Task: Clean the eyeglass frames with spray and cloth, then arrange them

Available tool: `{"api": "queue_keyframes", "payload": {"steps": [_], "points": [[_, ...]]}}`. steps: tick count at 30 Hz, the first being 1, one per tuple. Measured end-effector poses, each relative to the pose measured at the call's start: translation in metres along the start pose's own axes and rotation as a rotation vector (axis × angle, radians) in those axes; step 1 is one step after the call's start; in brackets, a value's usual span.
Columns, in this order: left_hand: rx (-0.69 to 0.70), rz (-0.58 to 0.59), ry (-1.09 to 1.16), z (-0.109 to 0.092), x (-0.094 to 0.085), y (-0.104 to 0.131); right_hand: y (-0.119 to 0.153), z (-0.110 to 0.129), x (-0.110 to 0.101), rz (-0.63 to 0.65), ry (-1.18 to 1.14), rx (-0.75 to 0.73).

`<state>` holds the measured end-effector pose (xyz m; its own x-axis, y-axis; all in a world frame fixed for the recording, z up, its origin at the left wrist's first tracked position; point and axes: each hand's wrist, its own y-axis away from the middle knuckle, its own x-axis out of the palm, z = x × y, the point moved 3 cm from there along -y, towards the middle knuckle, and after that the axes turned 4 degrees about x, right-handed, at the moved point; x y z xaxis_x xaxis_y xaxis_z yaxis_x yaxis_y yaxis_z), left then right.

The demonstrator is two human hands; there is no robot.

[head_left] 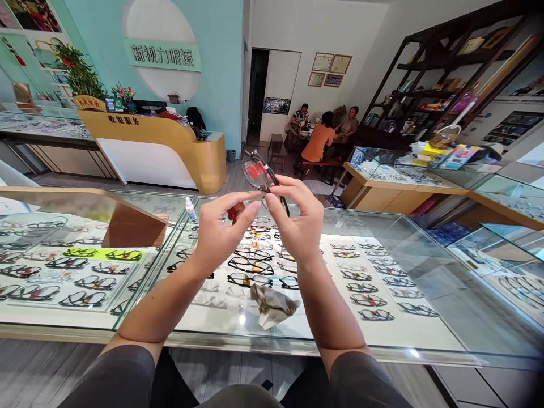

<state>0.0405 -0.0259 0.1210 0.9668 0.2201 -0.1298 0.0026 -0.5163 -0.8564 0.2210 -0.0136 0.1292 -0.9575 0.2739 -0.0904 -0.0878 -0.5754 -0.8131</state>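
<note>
Above the glass counter, my right hand [297, 221] grips a pair of eyeglasses [256, 171] between thumb and fingers. The eyeglasses are turned on edge, with a dark frame, clear lenses and a red sticker on the upper lens. My left hand [227, 226] has its thumb and index fingertip pinched together at the lower part of the same frame; the exact contact is partly hidden by the fingers. A crumpled grey-beige cloth [274, 306] lies on the glass below my hands. Beyond my left hand stands a small white spray bottle [190, 209].
Rows of eyeglasses [368, 300] lie inside the glass display case [429, 340]. A tilted mirror with a wooden stand [136, 224] is at the left. Farther off are a yellow-and-white cashier desk [212, 164], several seated people [319, 141] and more display counters [385, 195].
</note>
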Motion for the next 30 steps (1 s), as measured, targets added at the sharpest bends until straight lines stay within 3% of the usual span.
{"api": "queue_keyframes", "payload": {"steps": [4, 7, 12, 18, 20, 23, 26, 30], "points": [[-0.210, 0.004, 0.147, 0.013, 0.003, -0.001, 0.006, 0.006, 0.008, -0.004, 0.127, -0.110], [-0.289, -0.018, 0.210, 0.024, 0.001, -0.005, 0.009, 0.007, 0.015, 0.054, 0.221, -0.129], [-0.288, -0.020, 0.223, 0.030, -0.010, -0.015, 0.014, 0.013, 0.021, 0.175, 0.250, -0.128], [-0.220, 0.027, 0.080, 0.034, -0.035, -0.024, 0.018, 0.035, 0.009, 0.132, 0.169, -0.163], [-0.207, 0.122, -0.028, 0.045, -0.046, -0.023, 0.017, 0.035, 0.002, 0.070, 0.154, -0.134], [-0.262, 0.381, -0.253, 0.073, -0.063, -0.011, 0.016, 0.018, -0.002, 0.038, 0.158, -0.061], [-0.368, 0.645, -0.461, 0.107, -0.082, 0.010, 0.022, -0.015, -0.004, 0.067, 0.168, -0.065], [-0.478, 0.832, -0.664, 0.144, -0.100, 0.037, 0.046, -0.068, -0.014, 0.045, 0.200, -0.014]]}}
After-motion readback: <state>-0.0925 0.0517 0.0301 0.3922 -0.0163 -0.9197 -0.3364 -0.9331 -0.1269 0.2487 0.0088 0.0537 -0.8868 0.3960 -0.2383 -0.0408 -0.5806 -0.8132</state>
